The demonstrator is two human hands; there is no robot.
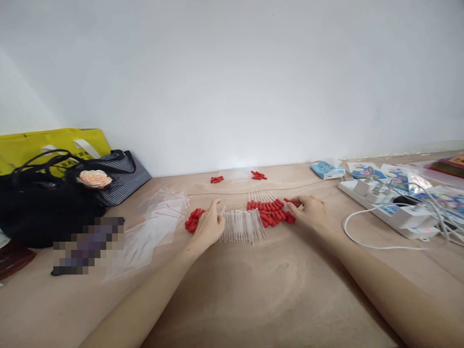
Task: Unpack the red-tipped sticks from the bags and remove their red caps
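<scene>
A row of clear glass dropper tubes (242, 226) lies on the beige table (253, 290) between my hands. My left hand (209, 225) is closed in a pinch on one clear tube at the row's left end, beside a small pile of red rubber bulbs (193, 220). My right hand (308, 211) rests at the right of a bigger pile of finished droppers with red bulbs (272, 211), its fingers closed on a red-bulbed piece. Farther back lie more red bulbs (216, 179) and a few more droppers (258, 175).
Clear zip bags with red seals (159, 217) lie left of my left hand. Black, striped and yellow bags (54, 188) stand at the far left. A white power strip with plugs and cables (395, 208), a blue tissue pack (327, 169) and printed sheets occupy the right.
</scene>
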